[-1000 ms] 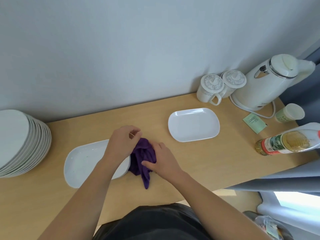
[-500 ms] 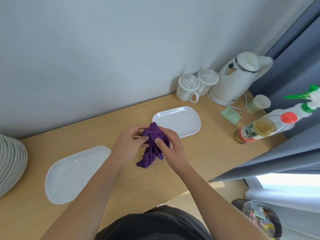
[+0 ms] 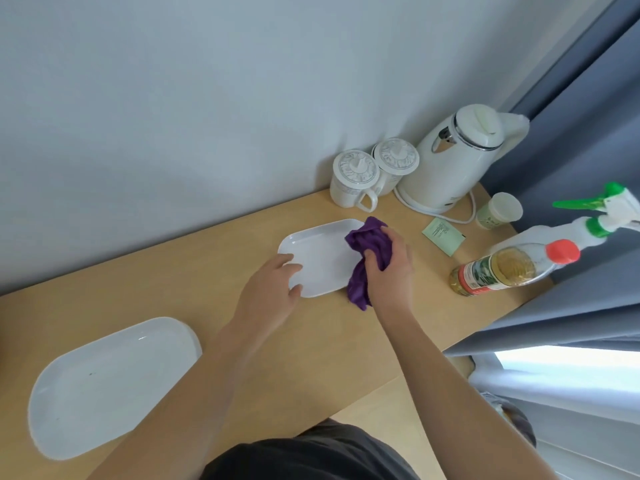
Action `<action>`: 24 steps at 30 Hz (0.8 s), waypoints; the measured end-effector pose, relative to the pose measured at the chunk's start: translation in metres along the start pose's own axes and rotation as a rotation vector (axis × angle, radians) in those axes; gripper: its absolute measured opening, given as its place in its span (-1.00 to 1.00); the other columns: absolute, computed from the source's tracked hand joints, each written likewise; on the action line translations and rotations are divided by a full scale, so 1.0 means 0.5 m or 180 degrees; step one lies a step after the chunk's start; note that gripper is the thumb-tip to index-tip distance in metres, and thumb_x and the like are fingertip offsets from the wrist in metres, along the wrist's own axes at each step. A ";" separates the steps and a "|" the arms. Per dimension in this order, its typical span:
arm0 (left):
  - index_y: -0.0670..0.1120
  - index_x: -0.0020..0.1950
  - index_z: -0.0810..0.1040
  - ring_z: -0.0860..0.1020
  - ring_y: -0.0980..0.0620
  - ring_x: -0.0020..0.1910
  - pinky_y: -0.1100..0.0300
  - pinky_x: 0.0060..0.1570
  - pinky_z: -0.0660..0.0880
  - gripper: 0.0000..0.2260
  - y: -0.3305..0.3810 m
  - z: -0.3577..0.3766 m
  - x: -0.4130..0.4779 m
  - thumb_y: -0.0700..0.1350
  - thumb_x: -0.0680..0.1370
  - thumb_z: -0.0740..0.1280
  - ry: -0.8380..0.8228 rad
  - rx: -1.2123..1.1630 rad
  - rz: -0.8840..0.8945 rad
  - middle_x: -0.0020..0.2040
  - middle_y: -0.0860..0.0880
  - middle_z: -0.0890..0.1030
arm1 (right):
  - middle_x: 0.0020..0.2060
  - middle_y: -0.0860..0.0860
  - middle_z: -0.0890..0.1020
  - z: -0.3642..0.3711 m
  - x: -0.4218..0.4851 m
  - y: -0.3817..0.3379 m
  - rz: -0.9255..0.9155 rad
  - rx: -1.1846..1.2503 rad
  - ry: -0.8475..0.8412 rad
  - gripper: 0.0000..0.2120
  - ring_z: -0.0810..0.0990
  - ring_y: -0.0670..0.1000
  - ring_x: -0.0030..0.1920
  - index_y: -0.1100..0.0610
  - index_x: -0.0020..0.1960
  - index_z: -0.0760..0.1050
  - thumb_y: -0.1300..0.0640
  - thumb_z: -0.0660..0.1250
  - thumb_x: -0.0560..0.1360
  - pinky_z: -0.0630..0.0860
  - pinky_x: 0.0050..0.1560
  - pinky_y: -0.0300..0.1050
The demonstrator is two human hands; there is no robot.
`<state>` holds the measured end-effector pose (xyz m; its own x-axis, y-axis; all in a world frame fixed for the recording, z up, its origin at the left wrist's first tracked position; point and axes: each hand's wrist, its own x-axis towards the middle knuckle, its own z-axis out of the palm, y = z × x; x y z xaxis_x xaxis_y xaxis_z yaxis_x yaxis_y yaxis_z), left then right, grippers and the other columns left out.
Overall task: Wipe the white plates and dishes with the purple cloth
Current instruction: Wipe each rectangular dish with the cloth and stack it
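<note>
1. Pale grey wall [image 3: 207,116] behind a light wooden table [image 3: 346,341]; blue-grey curtain [image 3: 588,150] down the right side, with bright light below its hem.
2. Lying flat toward the back middle of the table: small white rectangular plate [image 3: 322,258] with rounded corners.
3. Bunched in the right hand [image 3: 389,275] and pressed onto the right end of that plate: purple cloth [image 3: 370,244], a loose tail trailing past the plate's near right corner onto the wood.
4. Right hand: knuckles up, fingers curled tightly round the cloth, gripping it against the plate.
5. Left hand [image 3: 270,292]: fingers fairly straight and slightly spread, laid on the plate's near left corner, thumb against the near rim; nothing clasped.
6. Well apart at the near left: large white oval dish [image 3: 104,386], flat on the table, a few dark specks on its face, touched by neither hand.
7. Against the wall beyond the plate: two white lidded mugs, one in front [image 3: 353,178] and one just behind it [image 3: 394,164]; just to their right, a white electric kettle [image 3: 450,161] on its base, cord curling over the wood.
8. Right of the plate: green sachet [image 3: 443,235] flat on the table; paper cup [image 3: 498,211] beyond it, near the kettle.
9. Nearer the table's right edge: bottle of yellowish liquid [image 3: 502,268] with a red cap, and just behind it a white spray bottle [image 3: 599,216] with a green trigger.
10. At the bottom edge: dark garment [image 3: 304,459], bare forearms reaching out from it to the plate.
</note>
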<state>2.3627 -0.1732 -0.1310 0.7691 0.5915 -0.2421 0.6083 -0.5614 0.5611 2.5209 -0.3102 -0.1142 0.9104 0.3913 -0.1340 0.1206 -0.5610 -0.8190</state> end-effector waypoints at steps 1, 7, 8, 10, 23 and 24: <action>-0.05 0.43 0.48 0.42 0.05 0.39 0.18 0.33 0.35 -0.61 -0.010 0.007 0.004 -0.08 0.59 0.34 -0.0043 0.0150 -0.0024 0.51 0.08 0.33 | 0.43 -0.09 0.35 0.002 0.016 0.010 0.0016 -0.0231 -0.0022 -0.54 0.49 -0.07 0.16 -0.06 0.48 0.33 0.13 0.27 0.61 0.42 0.14 -0.15; -0.17 0.40 0.48 0.23 0.14 0.53 0.22 0.34 0.34 -0.59 -0.030 0.021 0.002 -0.07 0.58 0.37 -0.0024 0.0324 0.0075 0.55 0.03 0.29 | 0.52 -0.09 0.22 0.052 0.038 0.033 -0.0317 -0.1746 -0.0403 -0.54 0.39 0.13 0.23 0.01 0.51 0.32 0.15 0.22 0.62 0.48 0.14 -0.04; -0.17 0.41 0.47 0.25 0.13 0.52 0.23 0.33 0.33 -0.58 -0.031 0.022 0.001 -0.08 0.58 0.38 0.0027 0.0322 0.0082 0.54 0.03 0.30 | 0.51 -0.10 0.23 0.058 0.036 0.031 -0.0351 -0.1778 -0.0406 -0.54 0.38 0.12 0.19 0.01 0.50 0.34 0.17 0.23 0.61 0.49 0.10 -0.06; -0.18 0.42 0.47 0.32 0.11 0.48 0.28 0.32 0.31 -0.56 -0.032 0.023 0.000 -0.11 0.56 0.41 0.0156 0.0241 0.0048 0.53 0.03 0.33 | 0.48 -0.11 0.30 0.061 0.030 0.030 -0.0352 -0.1616 -0.0470 -0.55 0.40 0.10 0.14 0.02 0.46 0.39 0.18 0.25 0.58 0.47 0.07 -0.09; -0.13 0.43 0.47 0.21 0.10 0.55 0.19 0.44 0.27 -0.56 -0.050 0.034 -0.012 -0.15 0.56 0.41 0.0293 0.0069 0.0109 0.50 0.07 0.37 | -0.01 -0.21 0.62 0.042 -0.116 -0.004 -0.0283 -0.0504 -0.1398 -0.74 0.58 -0.16 -0.01 -0.11 0.02 0.62 0.10 0.36 0.36 0.56 0.04 -0.14; -0.13 0.40 0.50 0.23 0.09 0.54 0.15 0.45 0.29 -0.61 -0.052 0.030 -0.015 -0.20 0.57 0.39 0.0316 0.0018 0.0192 0.49 0.05 0.39 | -0.03 -0.21 0.64 0.038 -0.130 -0.006 -0.0210 -0.0388 -0.1466 -0.73 0.59 -0.17 -0.01 -0.12 0.01 0.63 0.10 0.35 0.35 0.56 0.05 -0.16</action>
<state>2.3441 -0.1718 -0.1556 0.7814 0.6108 -0.1281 0.5628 -0.6009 0.5677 2.4538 -0.3202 -0.1137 0.6327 0.6959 -0.3397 0.2428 -0.5948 -0.7663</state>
